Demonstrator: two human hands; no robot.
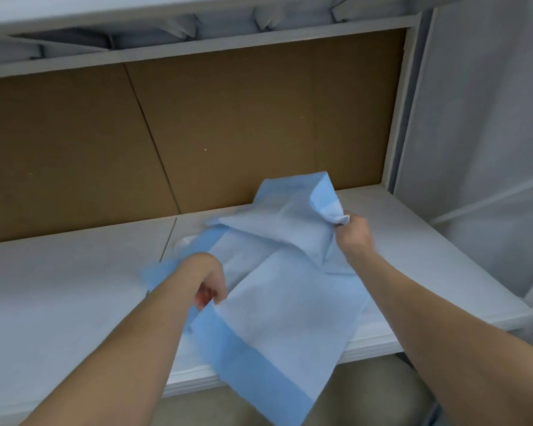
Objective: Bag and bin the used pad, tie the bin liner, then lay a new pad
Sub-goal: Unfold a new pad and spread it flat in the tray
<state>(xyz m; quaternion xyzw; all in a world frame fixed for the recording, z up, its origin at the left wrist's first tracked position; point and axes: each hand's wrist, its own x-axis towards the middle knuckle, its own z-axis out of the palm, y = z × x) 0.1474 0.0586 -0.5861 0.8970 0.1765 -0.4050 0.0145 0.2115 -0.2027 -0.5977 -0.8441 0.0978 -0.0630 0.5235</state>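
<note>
Pad: the blue absorbent pad (277, 290) lies half opened on the white board (74, 272). Its near end hangs over the front edge and its far right corner is lifted and creased. The pale quilted face is up and looks unmarked, so we cannot tell whether it is the used pad or the new one.
Border: the darker blue band (253, 373) runs along the overhanging left side and is twisted under near the far left.
Left hand: our left hand (208, 278) pinches the pad's left edge, with the fingers curled around it.
Right hand: our right hand (353, 232) is closed around the bunched far right corner and holds it off the board.
Step in hand: we judge that we are handling the pad by two opposite points, either spreading it flat or gathering it up. No bag or bin is in view.
Doing it well: if spreading, we draw the two hands apart evenly so the folds open. We then pull the overhang back until the whole pad sits on the board, and only then let go.
Risk: thin backing bunched in a fist may tear if we tug it. A lopsided pull would leave the band folded under.
Around: a brown cardboard back panel (228, 118) stands behind the board, with white slats (197, 41) overhead.
</note>
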